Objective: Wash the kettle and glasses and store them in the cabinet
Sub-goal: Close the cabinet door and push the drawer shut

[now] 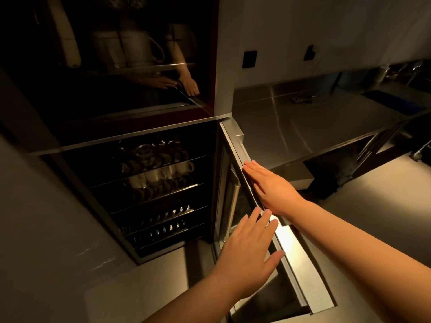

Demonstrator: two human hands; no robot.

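A tall cabinet stands ahead with its lower door (289, 250) swung out toward me. My left hand (250, 250) lies flat with straight fingers near the door's edge. My right hand (270, 187) presses flat against the door's outer side, higher up. Inside the lower compartment, wire racks (149, 176) hold white mugs (161, 174), glasses (144, 155) and metal pieces. Behind the dark glass of the upper compartment stand white kettles (130, 48). The glass also reflects my hands.
A steel counter (314, 127) runs to the right of the cabinet, with a small item and a blue mat at its far end. Wall sockets (249, 59) sit above it. Grey floor lies below and to the left.
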